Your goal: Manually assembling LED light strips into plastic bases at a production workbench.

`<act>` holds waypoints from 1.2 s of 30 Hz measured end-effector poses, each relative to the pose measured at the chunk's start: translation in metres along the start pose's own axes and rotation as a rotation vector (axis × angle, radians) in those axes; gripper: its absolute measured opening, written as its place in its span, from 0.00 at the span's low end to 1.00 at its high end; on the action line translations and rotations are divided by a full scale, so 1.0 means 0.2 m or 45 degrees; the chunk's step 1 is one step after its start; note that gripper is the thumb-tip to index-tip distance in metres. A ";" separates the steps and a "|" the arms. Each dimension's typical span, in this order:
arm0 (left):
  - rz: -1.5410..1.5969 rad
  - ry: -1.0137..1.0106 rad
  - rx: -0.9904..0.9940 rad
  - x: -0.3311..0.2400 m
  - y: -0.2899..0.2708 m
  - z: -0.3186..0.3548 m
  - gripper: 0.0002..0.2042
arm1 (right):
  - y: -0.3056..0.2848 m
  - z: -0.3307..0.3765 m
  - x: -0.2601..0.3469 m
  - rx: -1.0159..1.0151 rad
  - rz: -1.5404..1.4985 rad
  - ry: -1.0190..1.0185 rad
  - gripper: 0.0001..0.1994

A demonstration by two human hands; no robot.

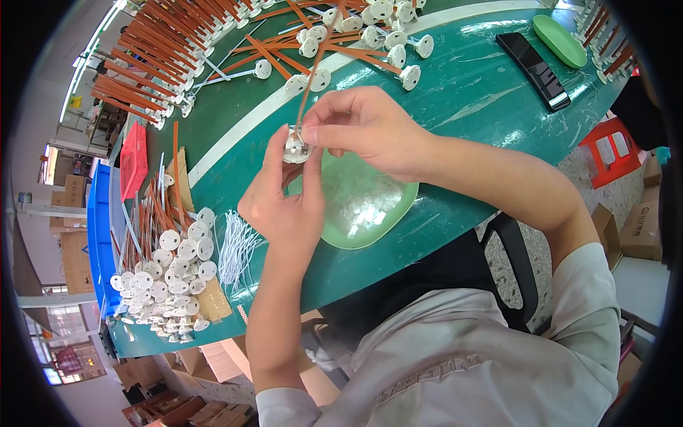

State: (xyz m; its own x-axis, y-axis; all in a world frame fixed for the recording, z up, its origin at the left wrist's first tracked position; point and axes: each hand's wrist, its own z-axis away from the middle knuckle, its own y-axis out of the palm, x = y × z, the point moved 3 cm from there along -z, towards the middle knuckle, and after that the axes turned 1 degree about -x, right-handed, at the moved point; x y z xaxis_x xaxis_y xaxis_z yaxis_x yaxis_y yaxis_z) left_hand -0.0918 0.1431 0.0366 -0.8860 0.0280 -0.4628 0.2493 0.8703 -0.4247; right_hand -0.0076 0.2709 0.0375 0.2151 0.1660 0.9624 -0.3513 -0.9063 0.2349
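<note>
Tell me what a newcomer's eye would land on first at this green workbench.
First, the two hands at centre: the left hand cradles a small white round disc part while the right hand pinches an orange sleeved wire rising from it, above a pale green tray. Next, heaps of finished pieces: white discs at lower left, and orange-wired ones fanned along the green table at the far edge.

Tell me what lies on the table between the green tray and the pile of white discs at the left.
In the head view, a bundle of thin white wires lies between the green tray and the pile of white discs.
</note>
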 end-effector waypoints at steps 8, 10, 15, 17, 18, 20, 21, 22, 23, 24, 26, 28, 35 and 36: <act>0.658 -0.702 0.128 0.02 0.00 -0.01 0.20 | -0.07 -0.02 0.05 -0.115 -0.006 -0.048 0.05; 0.751 -0.814 0.204 0.02 0.01 -0.01 0.19 | -0.12 -0.05 0.06 -0.287 -0.078 -0.047 0.05; 0.750 -0.832 0.206 0.02 0.01 -0.01 0.19 | -0.18 -0.07 0.06 -0.413 -0.159 -0.072 0.05; 0.757 -0.836 0.197 0.03 0.00 -0.02 0.19 | -0.21 -0.08 0.07 -0.458 -0.187 -0.103 0.05; 0.743 -0.842 0.193 0.03 0.00 -0.02 0.18 | -0.24 -0.09 0.07 -0.465 -0.234 -0.190 0.05; 0.724 -0.846 0.184 0.04 0.00 -0.03 0.18 | -0.26 -0.10 0.09 -0.464 -0.283 -0.279 0.05; 0.718 -0.851 0.175 0.05 0.00 -0.03 0.18 | -0.25 -0.11 0.09 -0.452 -0.310 -0.265 0.04; 0.716 -0.854 0.168 0.06 0.00 -0.03 0.18 | -0.25 -0.11 0.10 -0.441 -0.337 -0.252 0.04; 0.715 -0.848 0.166 0.07 0.00 -0.03 0.18 | -0.25 -0.11 0.09 -0.439 -0.336 -0.258 0.04; 0.694 -0.824 0.166 0.07 0.00 -0.02 0.18 | -0.25 -0.12 0.07 -0.367 -0.136 -0.247 0.04; 0.680 -0.792 0.170 0.07 0.00 -0.03 0.18 | -0.21 -0.11 0.07 -0.265 0.284 -0.251 0.05; 0.694 -0.785 0.208 0.05 0.01 -0.02 0.18 | -0.16 -0.07 0.06 -0.207 0.452 -0.321 0.06; 0.734 -0.698 0.277 0.02 0.01 -0.01 0.19 | -0.08 -0.03 0.08 -0.144 0.704 -0.457 0.10; 0.730 -0.694 0.274 0.02 0.01 0.00 0.19 | -0.08 -0.03 0.07 -0.136 0.698 -0.476 0.09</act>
State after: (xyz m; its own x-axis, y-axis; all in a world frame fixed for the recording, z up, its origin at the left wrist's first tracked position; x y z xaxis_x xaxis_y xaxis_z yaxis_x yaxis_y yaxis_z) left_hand -0.0945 0.1459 0.0342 -0.2973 0.1485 -0.9432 0.7246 0.6783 -0.1216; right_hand -0.0039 0.2907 0.0487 0.2739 -0.4707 0.8387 -0.5836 -0.7745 -0.2440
